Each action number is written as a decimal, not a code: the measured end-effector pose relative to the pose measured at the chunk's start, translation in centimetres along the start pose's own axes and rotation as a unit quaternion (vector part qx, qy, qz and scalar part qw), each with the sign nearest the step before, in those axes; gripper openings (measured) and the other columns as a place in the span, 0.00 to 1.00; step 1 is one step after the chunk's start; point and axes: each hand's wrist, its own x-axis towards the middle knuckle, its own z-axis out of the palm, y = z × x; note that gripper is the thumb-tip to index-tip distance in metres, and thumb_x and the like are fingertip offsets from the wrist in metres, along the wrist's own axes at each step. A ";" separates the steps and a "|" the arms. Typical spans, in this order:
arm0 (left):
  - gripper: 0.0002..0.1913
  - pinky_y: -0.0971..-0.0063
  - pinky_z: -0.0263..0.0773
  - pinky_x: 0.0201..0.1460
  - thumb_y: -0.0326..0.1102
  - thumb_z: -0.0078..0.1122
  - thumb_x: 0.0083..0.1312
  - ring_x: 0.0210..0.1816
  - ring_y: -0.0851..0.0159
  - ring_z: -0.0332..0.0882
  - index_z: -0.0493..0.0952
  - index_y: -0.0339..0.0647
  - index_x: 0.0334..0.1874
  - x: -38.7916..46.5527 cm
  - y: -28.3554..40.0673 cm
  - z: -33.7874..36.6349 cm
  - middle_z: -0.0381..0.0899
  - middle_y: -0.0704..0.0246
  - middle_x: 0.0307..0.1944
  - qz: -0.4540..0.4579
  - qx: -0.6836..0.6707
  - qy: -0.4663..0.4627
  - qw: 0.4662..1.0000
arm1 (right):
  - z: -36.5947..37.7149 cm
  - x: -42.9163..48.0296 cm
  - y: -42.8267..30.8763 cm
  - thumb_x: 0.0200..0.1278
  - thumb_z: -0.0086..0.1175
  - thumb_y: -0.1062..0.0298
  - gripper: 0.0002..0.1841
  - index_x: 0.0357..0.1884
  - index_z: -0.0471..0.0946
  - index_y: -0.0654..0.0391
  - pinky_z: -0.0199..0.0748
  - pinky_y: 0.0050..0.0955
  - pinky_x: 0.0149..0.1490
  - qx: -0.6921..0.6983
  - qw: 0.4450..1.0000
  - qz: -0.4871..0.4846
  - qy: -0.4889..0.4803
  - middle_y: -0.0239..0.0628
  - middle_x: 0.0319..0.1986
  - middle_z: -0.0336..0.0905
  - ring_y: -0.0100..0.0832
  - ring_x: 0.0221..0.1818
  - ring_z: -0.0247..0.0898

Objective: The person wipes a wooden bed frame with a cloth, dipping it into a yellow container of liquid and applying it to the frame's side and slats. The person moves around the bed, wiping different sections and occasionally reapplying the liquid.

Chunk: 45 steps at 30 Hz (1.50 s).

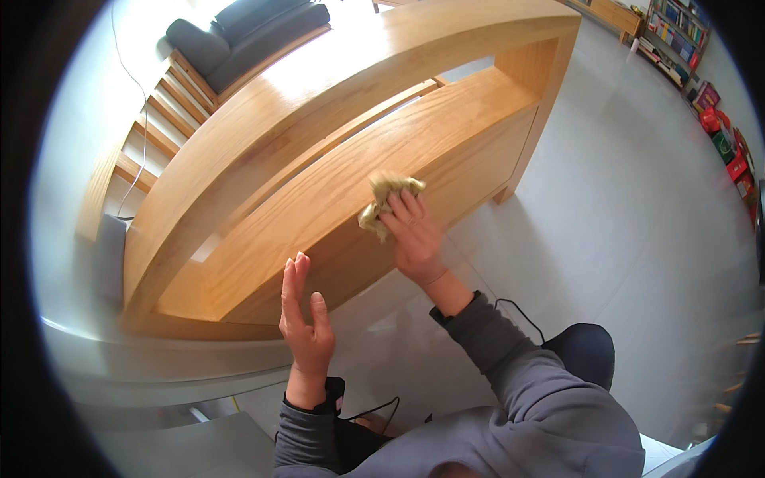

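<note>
A wooden table (251, 137) with an open shelf under its top stands in front of me. My right hand (415, 230) presses a crumpled yellowish-green cloth (376, 209) against the front edge of the wooden shelf (334, 185); hand and cloth are slightly blurred. Below the shelf is a wooden front panel (472, 173). My left hand (308, 316) is raised to the left of the cloth with nothing in it, thumb apart from the other fingers. Its fingertips appear close to the shelf's front edge; I cannot tell whether they touch it.
Behind the table is a dark sofa (251, 36) on a slatted wooden frame (161, 110). A white cable (145, 119) hangs at the left. Black cords (520, 313) lie near my legs. Red bags and boxes (726, 143) and a bookshelf (678, 36) line the right wall.
</note>
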 end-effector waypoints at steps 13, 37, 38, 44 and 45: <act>0.30 0.62 0.60 0.72 0.18 0.44 0.69 0.70 0.52 0.67 0.55 0.30 0.74 -2.3 -2.7 -1.8 0.68 0.49 0.69 0.006 0.062 -0.066 0.996 | 3.3 0.5 5.7 0.73 0.40 0.68 0.34 0.75 0.43 0.72 0.30 0.56 0.77 -0.045 0.955 0.244 0.165 0.73 0.73 0.32 0.70 0.76 0.28; 0.32 0.62 0.65 0.69 0.18 0.47 0.68 0.68 0.50 0.71 0.54 0.34 0.76 -3.5 -4.2 -3.5 0.70 0.49 0.67 -0.005 0.087 -0.123 0.989 | 3.4 -5.9 12.8 0.77 0.38 0.57 0.36 0.77 0.41 0.68 0.28 0.47 0.79 -0.002 0.901 0.338 0.271 0.61 0.77 0.30 0.57 0.79 0.25; 0.32 0.62 0.65 0.69 0.19 0.47 0.68 0.68 0.50 0.71 0.55 0.34 0.76 -3.6 -4.2 -3.7 0.70 0.49 0.67 -0.011 0.091 -0.129 0.987 | 3.7 -7.6 13.4 0.78 0.36 0.57 0.36 0.77 0.40 0.68 0.27 0.46 0.79 0.023 0.880 0.383 0.279 0.60 0.77 0.29 0.55 0.80 0.24; 0.31 0.62 0.64 0.69 0.20 0.46 0.69 0.68 0.49 0.70 0.54 0.33 0.76 -3.6 -3.7 -3.7 0.70 0.48 0.67 -0.002 0.098 -0.149 0.984 | 9.0 -11.6 4.5 0.78 0.35 0.54 0.38 0.77 0.36 0.69 0.22 0.49 0.79 0.040 0.846 0.496 0.192 0.61 0.77 0.25 0.55 0.80 0.19; 0.31 0.62 0.65 0.69 0.20 0.46 0.69 0.68 0.49 0.70 0.53 0.33 0.76 -3.5 -3.7 -3.5 0.70 0.48 0.67 -0.007 0.098 -0.149 0.984 | 9.7 -10.7 2.3 0.78 0.34 0.53 0.38 0.77 0.35 0.69 0.22 0.50 0.78 0.062 0.850 0.492 0.178 0.63 0.77 0.24 0.57 0.80 0.19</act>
